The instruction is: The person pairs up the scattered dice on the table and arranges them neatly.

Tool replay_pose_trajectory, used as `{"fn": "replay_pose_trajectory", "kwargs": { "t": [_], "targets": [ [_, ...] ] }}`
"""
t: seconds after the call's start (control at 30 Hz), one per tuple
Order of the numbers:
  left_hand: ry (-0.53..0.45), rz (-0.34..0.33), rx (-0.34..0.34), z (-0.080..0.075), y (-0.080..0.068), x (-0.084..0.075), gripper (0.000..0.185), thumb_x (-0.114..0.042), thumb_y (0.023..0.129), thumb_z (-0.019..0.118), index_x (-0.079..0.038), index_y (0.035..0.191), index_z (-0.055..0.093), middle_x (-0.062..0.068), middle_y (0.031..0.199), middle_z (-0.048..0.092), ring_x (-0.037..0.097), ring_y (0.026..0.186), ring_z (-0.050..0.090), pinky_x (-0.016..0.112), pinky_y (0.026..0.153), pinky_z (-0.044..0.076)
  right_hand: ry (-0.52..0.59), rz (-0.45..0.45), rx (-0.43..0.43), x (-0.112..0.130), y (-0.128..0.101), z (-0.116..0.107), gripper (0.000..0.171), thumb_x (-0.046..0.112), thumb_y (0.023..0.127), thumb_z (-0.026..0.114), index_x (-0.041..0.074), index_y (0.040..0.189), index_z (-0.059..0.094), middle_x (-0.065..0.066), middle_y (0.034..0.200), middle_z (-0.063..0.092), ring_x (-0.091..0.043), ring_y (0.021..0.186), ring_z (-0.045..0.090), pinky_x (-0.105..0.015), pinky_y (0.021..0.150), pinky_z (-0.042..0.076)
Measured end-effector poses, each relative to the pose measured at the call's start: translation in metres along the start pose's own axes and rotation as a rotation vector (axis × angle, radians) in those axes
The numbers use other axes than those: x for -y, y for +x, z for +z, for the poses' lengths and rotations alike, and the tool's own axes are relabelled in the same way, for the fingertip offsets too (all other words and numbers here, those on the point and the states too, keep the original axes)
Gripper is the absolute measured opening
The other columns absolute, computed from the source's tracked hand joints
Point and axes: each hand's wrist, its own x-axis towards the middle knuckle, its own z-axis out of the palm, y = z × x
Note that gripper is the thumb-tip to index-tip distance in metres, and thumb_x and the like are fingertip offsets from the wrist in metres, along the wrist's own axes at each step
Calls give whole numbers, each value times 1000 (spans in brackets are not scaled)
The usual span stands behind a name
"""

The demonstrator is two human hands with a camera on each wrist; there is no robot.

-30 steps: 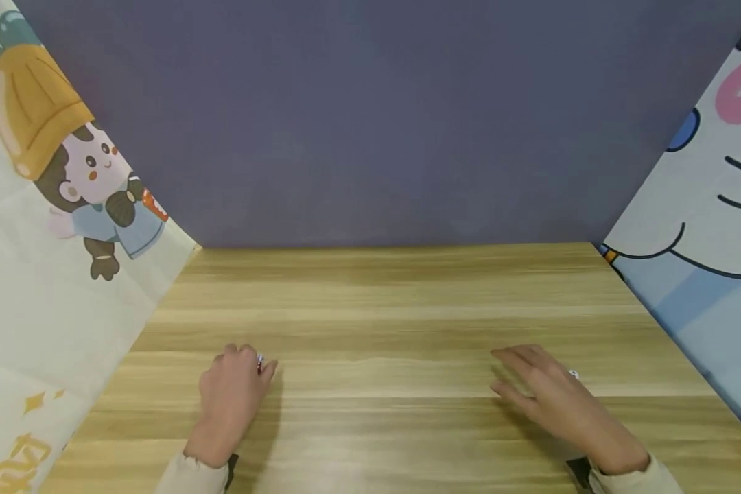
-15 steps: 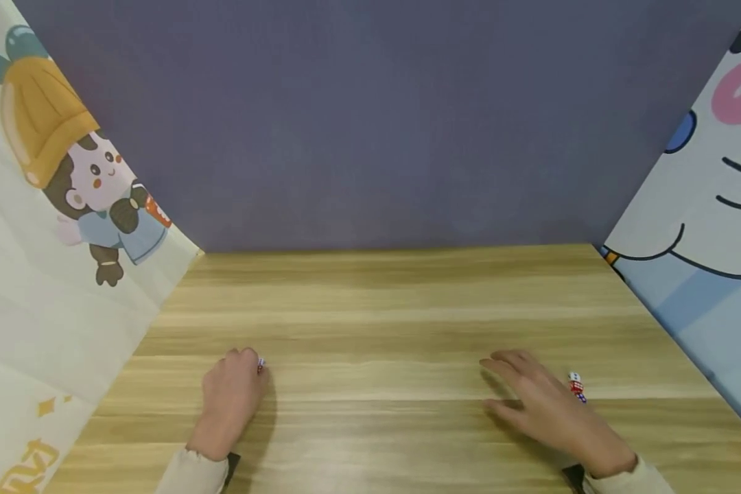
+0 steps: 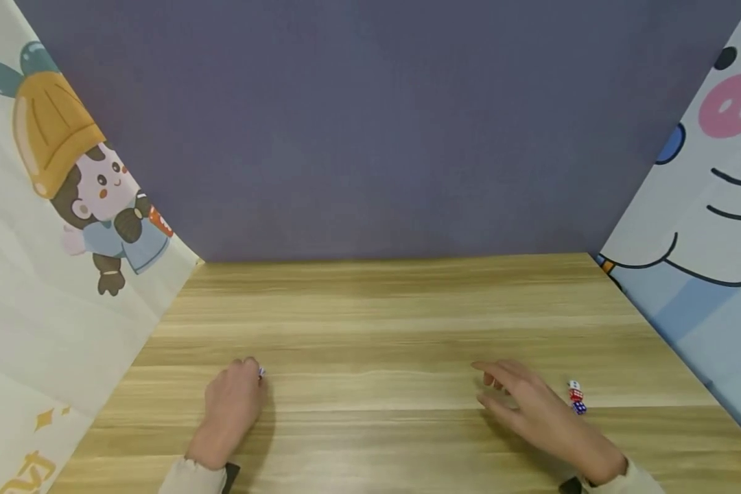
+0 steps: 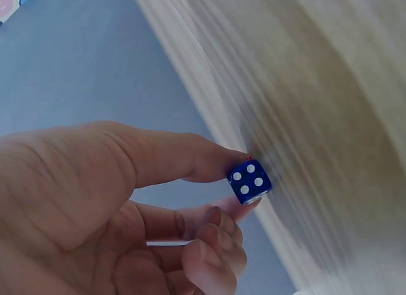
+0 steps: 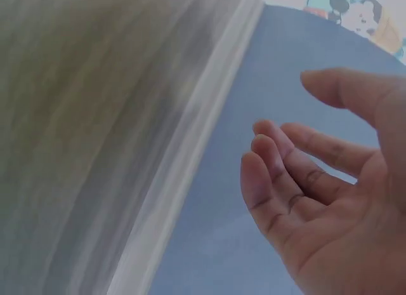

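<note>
My left hand (image 3: 231, 405) hovers low over the wooden table (image 3: 383, 322) at the front left and pinches a small blue die (image 4: 249, 180) with white pips between thumb and fingertip; in the head view only a speck of that die (image 3: 261, 372) shows at the fingertips. My right hand (image 3: 534, 412) is at the front right, fingers loosely spread and holding nothing. Just to its right, three small dice (image 3: 575, 397) lie in a short row on the table: white, red and blue.
A purple panel (image 3: 370, 123) closes the back of the table. A cartoon-printed cloth wall (image 3: 49, 261) stands on the left and a light blue one (image 3: 704, 226) on the right.
My right hand has slid left and toward me, uncovering the row of dice beside it. My left hand has barely moved and keeps its pinch on the die.
</note>
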Motion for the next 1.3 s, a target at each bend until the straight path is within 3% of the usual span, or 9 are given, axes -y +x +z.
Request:
{"fn": "replay_pose_trajectory", "kwargs": {
  "t": [0.2, 0.4, 0.63, 0.8, 0.97, 1.07, 1.3],
  "targets": [
    [-16, -3, 2, -1, 1, 0, 13, 0, 87, 65, 3, 76, 59, 7, 65, 49, 19, 52, 45, 30, 42, 36, 168, 64, 181, 7, 16, 1, 39, 24, 99, 64, 7, 134, 59, 6, 104, 63, -3, 88, 57, -26, 70, 52],
    [-22, -10, -11, 0, 2, 3, 10, 1, 83, 68, 4, 77, 61, 8, 65, 51, 19, 51, 46, 31, 42, 36, 271, -18, 303, 24, 57, 11, 38, 24, 99, 63, 8, 134, 60, 9, 102, 63, -1, 86, 57, -25, 69, 51],
    [-48, 0, -15, 1, 4, 6, 17, -2, 84, 69, -2, 71, 58, 6, 63, 50, 18, 50, 44, 31, 42, 36, 280, -136, 311, 52, 106, 36, 32, 19, 98, 64, 7, 128, 65, 11, 99, 66, 0, 85, 60, -22, 71, 53],
    [-72, 19, -50, -11, 1, 4, 18, -6, 84, 72, -3, 72, 59, 8, 66, 55, 17, 50, 44, 29, 40, 35, 296, -202, 302, 69, 126, 53, 31, 14, 97, 66, 3, 126, 65, 3, 100, 69, -1, 86, 60, -20, 72, 52],
    [-100, 90, -116, -22, -3, -12, 15, -7, 81, 77, 1, 88, 66, 11, 75, 65, 14, 51, 45, 27, 41, 37, 298, -240, 310, 81, 134, 60, 30, 15, 97, 66, 3, 125, 66, -1, 102, 71, 1, 87, 60, -17, 73, 52],
    [-124, 170, -127, -22, -6, -26, 15, -4, 80, 79, -1, 84, 65, 5, 69, 64, 9, 50, 47, 24, 44, 40, 301, -258, 317, 89, 137, 61, 30, 16, 97, 66, 5, 125, 66, 0, 103, 71, 2, 88, 60, -16, 73, 51],
    [-276, 315, -74, -15, -11, -65, 17, 1, 80, 79, -5, 81, 63, 0, 70, 66, 3, 58, 57, 14, 50, 45, 286, -290, 308, 99, 138, 67, 28, 13, 96, 68, 3, 122, 67, -2, 101, 72, 4, 86, 61, -19, 74, 53]
  ]
}}
